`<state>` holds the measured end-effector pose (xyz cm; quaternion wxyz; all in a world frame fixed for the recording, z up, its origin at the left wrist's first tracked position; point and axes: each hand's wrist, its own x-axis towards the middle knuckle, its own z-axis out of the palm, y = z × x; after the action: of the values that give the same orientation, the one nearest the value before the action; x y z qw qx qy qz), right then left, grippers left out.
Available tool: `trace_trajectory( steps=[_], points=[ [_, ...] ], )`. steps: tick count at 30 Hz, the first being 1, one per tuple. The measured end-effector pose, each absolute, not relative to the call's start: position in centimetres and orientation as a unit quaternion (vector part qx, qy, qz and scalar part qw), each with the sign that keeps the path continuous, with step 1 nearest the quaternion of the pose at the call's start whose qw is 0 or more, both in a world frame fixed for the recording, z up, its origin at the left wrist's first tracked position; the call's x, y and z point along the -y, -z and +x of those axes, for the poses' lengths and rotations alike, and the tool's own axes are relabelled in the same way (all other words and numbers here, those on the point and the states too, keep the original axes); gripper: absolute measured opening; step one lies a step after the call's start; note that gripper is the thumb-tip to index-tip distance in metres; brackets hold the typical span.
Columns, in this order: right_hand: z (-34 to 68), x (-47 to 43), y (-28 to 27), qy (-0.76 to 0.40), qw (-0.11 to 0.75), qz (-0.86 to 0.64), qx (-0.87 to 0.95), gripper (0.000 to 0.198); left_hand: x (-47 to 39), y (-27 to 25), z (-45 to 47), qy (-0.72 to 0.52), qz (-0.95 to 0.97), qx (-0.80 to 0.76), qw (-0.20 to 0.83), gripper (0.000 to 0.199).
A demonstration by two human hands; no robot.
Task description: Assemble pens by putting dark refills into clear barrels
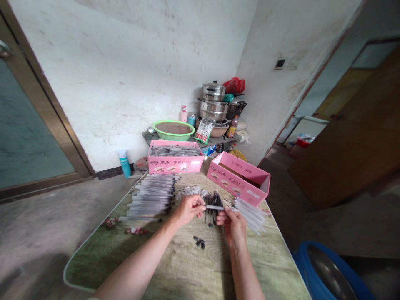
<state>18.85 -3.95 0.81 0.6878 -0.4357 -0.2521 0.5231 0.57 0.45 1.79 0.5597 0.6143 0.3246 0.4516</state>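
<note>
Between my two hands a slim, whitish-grey pen [215, 207] lies level above the table. The fingers of my left hand [189, 208] pinch its left end, and my right hand [235, 227] grips its right end. Just behind and below it is a pile of thin dark pen parts [212, 198]. Small pale pieces [192, 191] lie farther back. To the left, many pens [153, 193] with dark ends are laid in a stack. Beside my right hand, translucent tubes [250, 214] are fanned out. A few small black caps [199, 241] sit nearer me.
At the table's [187, 275] back, one pink box [175, 163] is filled with pens. Another pink box [239, 179] stands angled at the right. Beyond them a shelf holds a green basin [173, 130] and stacked pots [213, 102]. A blue tub [328, 271] is at lower right.
</note>
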Motion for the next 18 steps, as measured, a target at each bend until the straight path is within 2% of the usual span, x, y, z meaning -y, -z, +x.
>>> trace_trajectory(
  steps=[10, 18],
  points=[
    [18.78, 3.94, -1.15, -0.512, 0.704, -0.419, 0.258, 0.028, -0.93, -1.35, -0.02, -0.387, 0.584, -0.329, 0.633, 0.048],
    [18.44, 4.21, -1.74, -0.505, 0.702, -0.414, 0.285, 0.026, -0.87, -1.45, -0.13, -0.372, 0.565, -0.323, 0.662, 0.049]
  ],
)
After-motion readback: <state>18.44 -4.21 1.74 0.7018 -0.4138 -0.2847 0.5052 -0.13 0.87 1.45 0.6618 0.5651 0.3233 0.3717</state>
